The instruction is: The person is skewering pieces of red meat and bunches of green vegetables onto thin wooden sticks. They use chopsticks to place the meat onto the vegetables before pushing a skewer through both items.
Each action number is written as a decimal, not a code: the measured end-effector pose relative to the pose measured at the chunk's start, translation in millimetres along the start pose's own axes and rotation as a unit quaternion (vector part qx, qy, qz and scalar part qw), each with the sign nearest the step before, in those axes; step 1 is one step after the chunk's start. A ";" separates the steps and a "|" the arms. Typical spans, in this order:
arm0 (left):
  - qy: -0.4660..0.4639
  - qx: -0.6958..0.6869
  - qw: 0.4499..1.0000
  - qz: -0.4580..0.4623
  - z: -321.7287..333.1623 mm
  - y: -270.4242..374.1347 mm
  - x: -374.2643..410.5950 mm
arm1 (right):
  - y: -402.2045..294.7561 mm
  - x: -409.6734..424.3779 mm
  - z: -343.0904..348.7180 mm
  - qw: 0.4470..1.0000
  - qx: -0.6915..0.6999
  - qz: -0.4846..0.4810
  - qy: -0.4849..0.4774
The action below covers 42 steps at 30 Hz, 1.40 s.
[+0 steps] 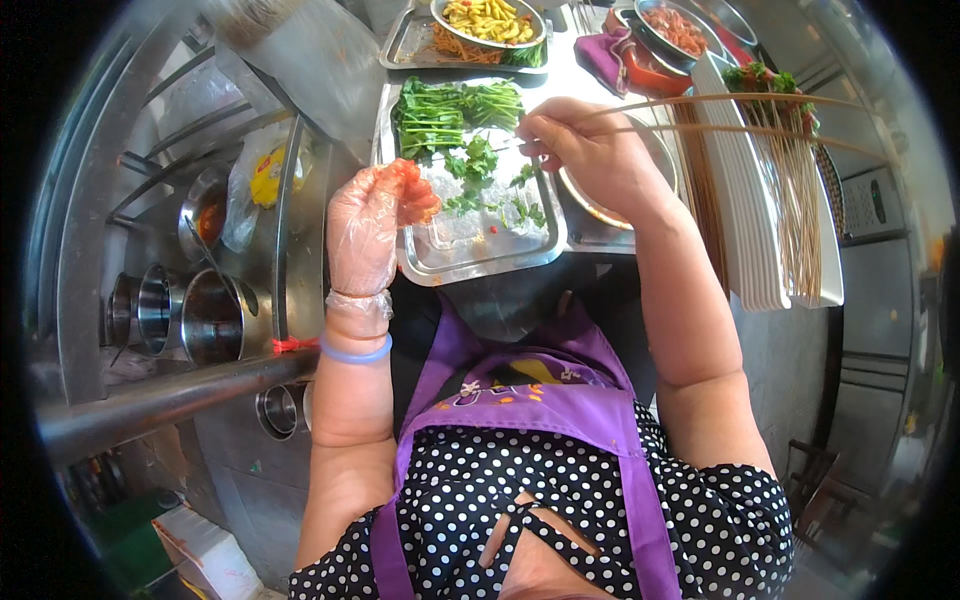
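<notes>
My left hand [367, 221], in a clear plastic glove, has its fingertips closed on a piece of reddish, sauce-coated food [418, 196] over the left edge of a metal tray [555, 244]. My right hand [574, 142] is bare and pinches thin wooden skewers [720, 129], whose long ends reach out to the right. Bundles of green cilantro [431, 116] lie at the far end of the tray, with loose leaves [472, 161] nearer its middle. Behind my right hand and forearm is a round bowl [671, 161], partly hidden.
Beyond the tray, yellow pickled peppers [487, 21] fill a bowl over another tray [390, 56]. A bowl of raw meat pieces [675, 31] is at the upper right. White trays [739, 217] with skewers [802, 217] stand right. A metal rail [187, 394] and pots [214, 319] are left.
</notes>
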<state>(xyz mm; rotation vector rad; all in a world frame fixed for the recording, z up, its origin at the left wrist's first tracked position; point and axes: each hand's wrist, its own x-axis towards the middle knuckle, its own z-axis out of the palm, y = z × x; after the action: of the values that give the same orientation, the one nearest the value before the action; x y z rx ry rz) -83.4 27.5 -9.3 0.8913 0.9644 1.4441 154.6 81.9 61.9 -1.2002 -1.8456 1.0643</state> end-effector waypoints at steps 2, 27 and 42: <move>0.002 -0.005 1.000 0.004 -4.5 0.2 -0.5 | 1.1 2.3 1.2 0.999 0.028 0.019 -0.012; 0.023 -0.008 0.999 0.025 -16.1 4.1 4.5 | 7.0 31.4 46.4 0.996 -0.025 -0.030 -0.076; 0.011 0.008 0.999 0.035 -23.1 5.5 5.5 | 19.5 23.3 41.0 0.964 0.217 0.114 0.098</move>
<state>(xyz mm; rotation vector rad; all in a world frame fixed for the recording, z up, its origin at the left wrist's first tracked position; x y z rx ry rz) -107.2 31.0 -12.9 0.9307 0.9716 1.5098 118.6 97.5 29.2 -1.2151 -1.2583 1.3398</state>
